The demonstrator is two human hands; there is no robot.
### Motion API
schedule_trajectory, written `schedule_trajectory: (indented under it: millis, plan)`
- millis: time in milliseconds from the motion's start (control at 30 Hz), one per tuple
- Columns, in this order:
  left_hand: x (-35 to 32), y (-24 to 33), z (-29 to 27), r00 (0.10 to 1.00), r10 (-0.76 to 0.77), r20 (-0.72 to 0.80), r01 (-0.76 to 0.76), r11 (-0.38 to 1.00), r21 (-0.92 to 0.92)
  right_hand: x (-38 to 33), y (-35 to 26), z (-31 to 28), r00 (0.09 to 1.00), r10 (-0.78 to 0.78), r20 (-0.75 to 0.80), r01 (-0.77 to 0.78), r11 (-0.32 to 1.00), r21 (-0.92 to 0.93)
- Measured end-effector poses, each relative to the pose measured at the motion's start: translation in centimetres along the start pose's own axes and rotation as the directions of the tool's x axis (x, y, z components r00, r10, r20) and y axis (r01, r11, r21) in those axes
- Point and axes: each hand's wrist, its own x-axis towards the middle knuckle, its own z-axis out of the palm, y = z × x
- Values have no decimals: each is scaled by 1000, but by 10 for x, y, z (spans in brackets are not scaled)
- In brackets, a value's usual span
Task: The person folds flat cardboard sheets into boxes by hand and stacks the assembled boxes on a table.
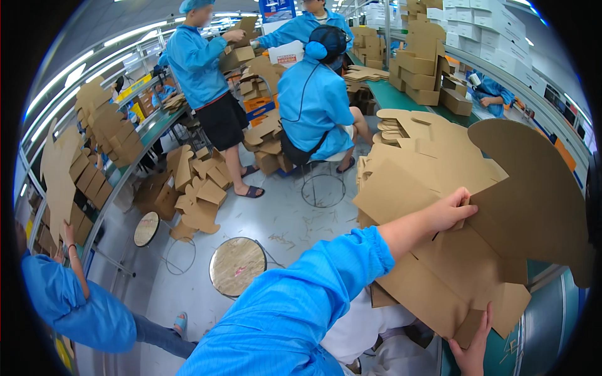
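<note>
A partly folded brown cardboard box (451,276) lies tilted in front of me, on the right. Its large curved panel (533,182) stands up at the far right. My left hand (448,212) reaches across from the left, its thumb and fingers closed on the edge of a fold. At the near end, my right hand (473,351) pinches a small raised flap (469,327) between thumb and fingers. Beyond and partly under the box is a pile of flat cardboard blanks (407,147), with their rounded tabs at the far edge.
A green workbench (545,319) runs beneath the box. Round stools (237,266) stand on the floor to the left. Folded cardboard boxes (200,194) lie heaped beyond them. Co-workers in blue smocks sit and stand ahead (320,106); another is at the lower left (81,307).
</note>
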Motion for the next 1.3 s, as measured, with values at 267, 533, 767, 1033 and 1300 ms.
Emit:
schedule_trajectory:
  millis: [267,533,767,1033,1300]
  plan:
    - [1,2,4,996,40,-79,-35,997,66,1,-2,-3,998,53,27,-53,999,8]
    - [-4,6,5,998,-23,-65,27,999,48,0,-2,-2,998,52,21,-52,999,-12]
    - [-3,-1,7,999,1,-51,1,999,39,1,-10,-2,992,71,-103,-81,992,-94]
    - [7,3,-6,991,27,-129,-36,997,-70,6,-26,15,990,60,-127,-48,994,97]
    - [12,15,-5,983,-114,-145,81,974,-214,22,-12,3,928,-152,-340,101,981,-164]
